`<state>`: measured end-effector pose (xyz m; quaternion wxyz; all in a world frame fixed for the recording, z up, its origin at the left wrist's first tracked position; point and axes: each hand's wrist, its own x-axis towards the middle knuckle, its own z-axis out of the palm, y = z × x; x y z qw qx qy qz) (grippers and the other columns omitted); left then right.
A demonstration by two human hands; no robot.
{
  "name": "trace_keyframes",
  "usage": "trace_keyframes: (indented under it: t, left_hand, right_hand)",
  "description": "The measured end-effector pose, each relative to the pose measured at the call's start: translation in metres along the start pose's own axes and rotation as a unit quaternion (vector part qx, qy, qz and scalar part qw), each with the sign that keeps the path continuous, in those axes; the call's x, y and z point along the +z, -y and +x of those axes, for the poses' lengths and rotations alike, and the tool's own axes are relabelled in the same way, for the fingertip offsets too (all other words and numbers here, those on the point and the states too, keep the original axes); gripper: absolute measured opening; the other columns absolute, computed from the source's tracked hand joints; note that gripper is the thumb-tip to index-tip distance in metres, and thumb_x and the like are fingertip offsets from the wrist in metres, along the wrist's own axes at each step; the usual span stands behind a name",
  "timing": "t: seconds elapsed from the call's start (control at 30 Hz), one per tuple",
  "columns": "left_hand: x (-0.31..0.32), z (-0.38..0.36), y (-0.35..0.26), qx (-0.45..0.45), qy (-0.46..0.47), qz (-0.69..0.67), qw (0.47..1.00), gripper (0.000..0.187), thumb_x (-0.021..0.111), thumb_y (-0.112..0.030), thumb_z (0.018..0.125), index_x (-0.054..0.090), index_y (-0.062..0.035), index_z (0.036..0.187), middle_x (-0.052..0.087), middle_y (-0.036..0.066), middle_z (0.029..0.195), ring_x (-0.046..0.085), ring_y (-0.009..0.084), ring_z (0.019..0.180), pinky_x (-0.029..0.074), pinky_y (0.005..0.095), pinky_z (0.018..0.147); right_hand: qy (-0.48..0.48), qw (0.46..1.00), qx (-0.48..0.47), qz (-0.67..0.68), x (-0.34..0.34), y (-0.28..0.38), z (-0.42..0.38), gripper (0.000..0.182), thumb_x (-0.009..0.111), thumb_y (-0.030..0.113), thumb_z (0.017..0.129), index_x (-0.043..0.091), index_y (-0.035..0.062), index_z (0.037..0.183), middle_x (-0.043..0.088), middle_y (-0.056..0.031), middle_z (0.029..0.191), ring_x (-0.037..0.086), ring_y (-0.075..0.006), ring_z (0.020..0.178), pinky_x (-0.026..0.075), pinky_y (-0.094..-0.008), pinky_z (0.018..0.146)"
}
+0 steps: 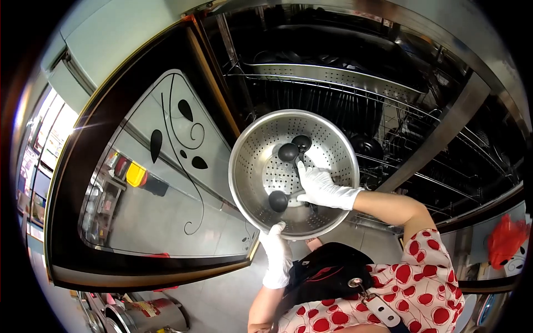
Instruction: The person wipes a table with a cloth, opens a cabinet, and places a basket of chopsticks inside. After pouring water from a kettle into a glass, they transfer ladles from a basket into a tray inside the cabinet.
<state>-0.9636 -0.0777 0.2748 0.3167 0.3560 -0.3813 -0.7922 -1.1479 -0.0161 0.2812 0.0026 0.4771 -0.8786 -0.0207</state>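
A steel colander (247, 166) with a perforated wall is held up in front of me, tilted so its inside faces me. My left hand (275, 252), in a white glove, grips its near rim with the thumb over the edge. Inside lie several black ladles: two bowls sit close together toward the far side, an upper ladle (301, 142) beside another ladle (287, 152), and a third ladle (278, 201) rests nearer the rim. Reaching in from the right, my gloved right hand (322, 188) closes around ladle handles; its fingers partly hide them.
Behind the colander stands an open cabinet with wire racks (388, 116) and a perforated steel shelf (333, 75) holding dark utensils. Its glass door (150, 183) swings out at left. A large steel pot (147, 316) stands at lower left; a red plastic bag (506, 241) hangs at right.
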Motion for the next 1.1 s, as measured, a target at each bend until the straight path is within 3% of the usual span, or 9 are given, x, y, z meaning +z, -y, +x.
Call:
trace_keyframes:
  t: [0.03,0.17,0.33,0.47,0.53,0.73,0.87,1.0,1.1]
  left_hand:
    - [0.0,-0.005,-0.002,0.0,0.006,0.001,1.0,0.028,0.056,-0.003,0.075,0.056,0.0023,0.102,0.058,0.008,0.087,0.058,0.0183,0.074,0.05,0.0304,0.064]
    - [-0.01,-0.012,0.004,-0.022,0.028,0.027,0.999,0.03,0.056,-0.003,0.073,0.057,0.0021,0.103,0.059,0.008,0.089,0.059,0.0201,0.078,0.049,0.0334,0.072]
    - [-0.019,-0.007,0.008,-0.014,0.011,0.032,0.999,0.029,0.056,-0.007,0.071,0.057,0.0019,0.1,0.058,0.008,0.089,0.059,0.0212,0.081,0.05,0.0354,0.073]
    - [-0.032,0.006,0.014,-0.044,0.03,0.008,0.999,0.035,0.055,-0.003,0.073,0.054,0.0017,0.108,0.056,0.01,0.097,0.057,0.0224,0.085,0.048,0.0354,0.075]
    - [-0.029,0.007,0.008,-0.045,0.042,0.028,0.998,0.032,0.055,-0.004,0.073,0.054,0.002,0.105,0.056,0.011,0.095,0.057,0.0236,0.084,0.049,0.0369,0.073]
    - [-0.021,0.002,0.005,-0.056,0.005,0.04,0.998,0.031,0.058,-0.01,0.07,0.052,0.0013,0.099,0.054,0.01,0.088,0.055,0.0227,0.077,0.047,0.0367,0.063]
    - [-0.018,0.0,0.005,-0.058,0.0,0.035,0.998,0.032,0.057,-0.009,0.07,0.052,0.0011,0.1,0.054,0.011,0.09,0.056,0.0226,0.077,0.047,0.0363,0.062]
    - [-0.015,0.001,0.003,-0.049,0.006,0.031,0.998,0.043,0.053,-0.005,0.071,0.051,0.0037,0.112,0.057,0.013,0.097,0.059,0.0261,0.085,0.051,0.0405,0.067]
    - [-0.006,0.005,0.0,-0.053,0.025,0.03,0.998,0.053,0.052,-0.004,0.07,0.048,0.0046,0.122,0.057,0.017,0.108,0.061,0.0291,0.095,0.054,0.0422,0.077]
  right_hand:
    - [0.009,0.999,0.037,0.027,0.003,0.004,0.0,0.083,0.072,0.03,0.07,0.036,-0.0157,0.129,0.061,-0.0182,0.082,0.064,-0.0294,0.076,0.052,-0.0378,0.067]
    - [-0.031,0.994,0.098,0.029,0.033,0.0,0.006,0.053,0.059,0.004,0.068,0.046,-0.0111,0.116,0.063,-0.0218,0.086,0.066,-0.0312,0.076,0.053,-0.0382,0.062]
    - [0.0,0.997,0.028,0.077,-0.021,-0.015,-0.01,0.03,0.057,0.004,0.072,0.061,-0.0033,0.101,0.063,-0.0207,0.084,0.065,-0.0306,0.075,0.052,-0.0399,0.061]
    - [0.242,0.901,-0.004,0.361,-0.076,-0.037,-0.012,0.028,0.051,0.006,0.081,0.06,-0.0022,0.107,0.063,-0.0179,0.081,0.065,-0.0263,0.069,0.052,-0.0378,0.062]
    - [0.175,0.981,-0.019,0.084,-0.09,-0.025,-0.023,0.028,0.054,0.006,0.081,0.06,-0.0032,0.106,0.063,-0.0161,0.078,0.065,-0.026,0.068,0.053,-0.0359,0.058]
    - [-0.245,0.966,-0.085,-0.002,-0.178,-0.081,-0.026,0.013,0.056,0.009,0.078,0.054,0.0017,0.089,0.059,-0.0137,0.073,0.064,-0.0252,0.065,0.051,-0.036,0.055]
    - [-0.354,0.933,0.021,-0.062,-0.23,-0.167,0.015,0.014,0.05,0.01,0.08,0.059,0.0014,0.086,0.064,-0.0164,0.079,0.065,-0.033,0.075,0.052,-0.0436,0.061]
    - [-0.212,0.956,0.203,0.014,-0.256,-0.258,0.053,0.036,0.043,0.009,0.086,0.059,0.0027,0.118,0.061,-0.0261,0.11,0.065,-0.0354,0.093,0.053,-0.0437,0.076]
    - [-0.107,0.926,0.315,0.176,-0.283,-0.275,0.057,0.052,0.043,0.019,0.09,0.034,0.0075,0.14,0.059,-0.0231,0.118,0.058,-0.0278,0.113,0.046,-0.0372,0.094]
